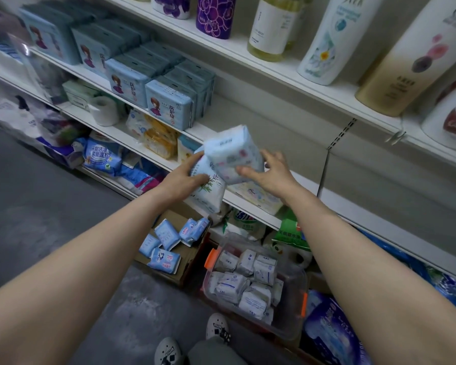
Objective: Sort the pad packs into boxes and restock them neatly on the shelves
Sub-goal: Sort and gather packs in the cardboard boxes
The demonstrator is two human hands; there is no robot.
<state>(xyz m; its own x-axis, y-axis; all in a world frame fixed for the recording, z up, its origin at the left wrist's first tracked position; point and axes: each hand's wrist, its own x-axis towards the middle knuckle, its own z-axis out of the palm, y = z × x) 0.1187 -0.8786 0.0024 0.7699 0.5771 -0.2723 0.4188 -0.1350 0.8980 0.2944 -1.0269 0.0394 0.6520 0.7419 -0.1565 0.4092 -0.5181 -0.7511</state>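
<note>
On the floor below the white shelf (250,202), a clear plastic bin (287,322) holds many white pad packs (245,283); beside it, a cardboard box (179,270) holds several blue packs (166,238). At the shelf edge, the left hand (184,177) grips a white leaf-printed pack (208,193), and the right hand (270,172) pinches a pale-blue pack (232,151) above it.

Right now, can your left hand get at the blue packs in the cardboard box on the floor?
Probably not yet. The left hand grips a white pad pack up at shelf height. The blue packs lie uncovered in the cardboard box below, so the way is otherwise free.
</note>
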